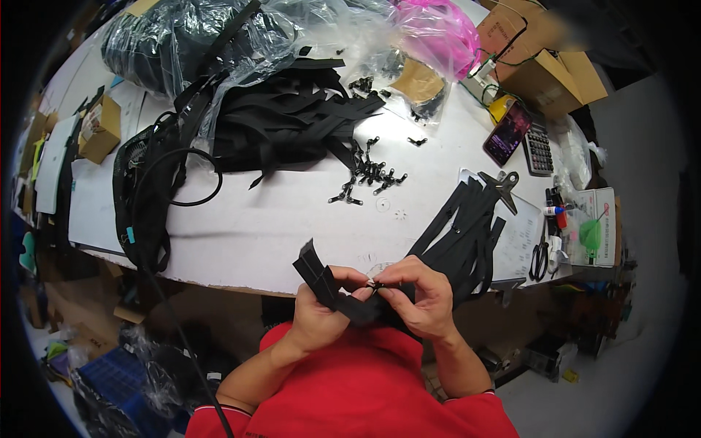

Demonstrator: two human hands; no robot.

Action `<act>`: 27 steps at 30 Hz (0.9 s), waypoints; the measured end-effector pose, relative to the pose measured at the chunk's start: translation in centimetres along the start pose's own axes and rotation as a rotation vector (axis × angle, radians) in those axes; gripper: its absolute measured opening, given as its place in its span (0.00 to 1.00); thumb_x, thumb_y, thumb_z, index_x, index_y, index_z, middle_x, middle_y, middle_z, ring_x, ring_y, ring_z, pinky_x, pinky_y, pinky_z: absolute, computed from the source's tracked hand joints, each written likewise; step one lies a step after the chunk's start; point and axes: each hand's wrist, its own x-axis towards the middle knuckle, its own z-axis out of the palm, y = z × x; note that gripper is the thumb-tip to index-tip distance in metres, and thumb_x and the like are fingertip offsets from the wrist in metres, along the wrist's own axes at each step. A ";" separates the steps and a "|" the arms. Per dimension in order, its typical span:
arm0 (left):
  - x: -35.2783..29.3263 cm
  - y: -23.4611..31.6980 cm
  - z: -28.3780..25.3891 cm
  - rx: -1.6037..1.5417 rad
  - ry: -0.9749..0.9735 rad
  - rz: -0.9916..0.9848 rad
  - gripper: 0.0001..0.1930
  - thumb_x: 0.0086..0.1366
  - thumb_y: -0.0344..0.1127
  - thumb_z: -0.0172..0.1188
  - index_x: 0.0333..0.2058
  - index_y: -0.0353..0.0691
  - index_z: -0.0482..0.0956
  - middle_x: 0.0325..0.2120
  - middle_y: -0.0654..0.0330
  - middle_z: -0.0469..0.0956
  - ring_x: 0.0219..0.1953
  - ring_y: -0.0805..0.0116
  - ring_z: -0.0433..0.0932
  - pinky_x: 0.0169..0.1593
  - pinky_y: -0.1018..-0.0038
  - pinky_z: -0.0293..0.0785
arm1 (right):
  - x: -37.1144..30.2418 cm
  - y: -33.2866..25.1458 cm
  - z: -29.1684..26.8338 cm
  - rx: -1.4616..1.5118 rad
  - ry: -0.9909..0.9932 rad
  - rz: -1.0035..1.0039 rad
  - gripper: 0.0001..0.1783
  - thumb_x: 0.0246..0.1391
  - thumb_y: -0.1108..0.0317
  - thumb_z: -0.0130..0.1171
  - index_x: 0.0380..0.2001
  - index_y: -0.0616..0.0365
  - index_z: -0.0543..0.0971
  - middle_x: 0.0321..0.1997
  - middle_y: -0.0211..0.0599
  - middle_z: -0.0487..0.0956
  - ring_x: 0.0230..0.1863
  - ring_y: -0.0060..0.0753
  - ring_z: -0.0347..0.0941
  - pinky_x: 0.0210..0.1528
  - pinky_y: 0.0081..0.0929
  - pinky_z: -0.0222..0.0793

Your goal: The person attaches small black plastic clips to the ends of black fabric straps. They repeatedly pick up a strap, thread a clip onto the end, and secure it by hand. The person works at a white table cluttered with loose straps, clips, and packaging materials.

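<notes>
Close to my body at the table's front edge, my left hand (315,321) is closed around a black zipper strip (312,267), its folded end sticking up past the fingers. My right hand (425,298) pinches a small dark zipper slider (376,285) against the strip, and both sets of fingertips meet there. Exactly how slider and strip fit together is hidden by the fingers. Beyond my hands, several loose black zipper sliders (374,174) lie scattered on the white table (277,219). To the right, a bundle of black strips (467,233) hangs from a large dark clamp (502,191).
A big heap of black strips (277,120) lies at the back left beside a black mesh bag (142,190). Farther right are a phone (508,133), a calculator (538,150), an open cardboard box (551,80) and black scissors (539,259). A pink plastic bag (438,33) sits behind.
</notes>
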 end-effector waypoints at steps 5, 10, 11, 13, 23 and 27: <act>-0.1 0.4 -0.2 0.067 0.032 -0.038 0.10 0.62 0.24 0.66 0.41 0.33 0.78 0.32 0.60 0.82 0.34 0.77 0.79 0.35 0.80 0.75 | 0.8 -0.6 -0.3 -0.217 -0.063 -0.152 0.14 0.44 0.82 0.67 0.37 0.57 0.82 0.36 0.33 0.84 0.34 0.32 0.78 0.38 0.26 0.70; -0.3 0.3 -0.3 0.164 0.025 -0.003 0.10 0.62 0.24 0.65 0.42 0.32 0.78 0.31 0.59 0.81 0.34 0.75 0.79 0.38 0.78 0.75 | 0.9 -1.1 -0.3 -0.406 -0.083 -0.249 0.15 0.41 0.81 0.68 0.34 0.55 0.81 0.36 0.29 0.83 0.34 0.33 0.77 0.37 0.27 0.65; -0.3 0.3 -0.5 0.169 0.022 -0.023 0.11 0.62 0.25 0.65 0.43 0.32 0.78 0.31 0.59 0.81 0.34 0.74 0.79 0.39 0.78 0.75 | 0.9 -1.2 -0.2 -0.420 -0.083 -0.257 0.15 0.40 0.81 0.67 0.34 0.55 0.81 0.35 0.29 0.83 0.34 0.33 0.77 0.37 0.27 0.64; -0.3 0.1 -0.5 0.174 0.035 -0.041 0.11 0.62 0.25 0.65 0.43 0.32 0.78 0.31 0.59 0.81 0.34 0.73 0.79 0.39 0.77 0.75 | 0.7 -1.1 0.0 -0.420 -0.076 -0.247 0.14 0.41 0.81 0.67 0.34 0.55 0.81 0.35 0.30 0.83 0.35 0.34 0.77 0.37 0.28 0.66; -0.3 -0.7 -0.9 0.108 -0.025 0.125 0.08 0.65 0.22 0.57 0.43 0.33 0.78 0.36 0.58 0.77 0.38 0.73 0.77 0.43 0.77 0.73 | -1.6 -0.8 1.6 -0.044 0.105 -0.081 0.08 0.49 0.77 0.68 0.35 0.59 0.82 0.33 0.34 0.80 0.28 0.26 0.73 0.33 0.21 0.67; -0.2 -1.2 -0.7 -0.018 -0.017 0.167 0.08 0.66 0.21 0.56 0.43 0.34 0.78 0.36 0.59 0.76 0.38 0.73 0.76 0.44 0.78 0.72 | -2.4 -0.9 3.3 0.276 0.189 0.443 0.05 0.56 0.74 0.65 0.36 0.61 0.81 0.31 0.25 0.78 0.28 0.10 0.69 0.30 0.12 0.63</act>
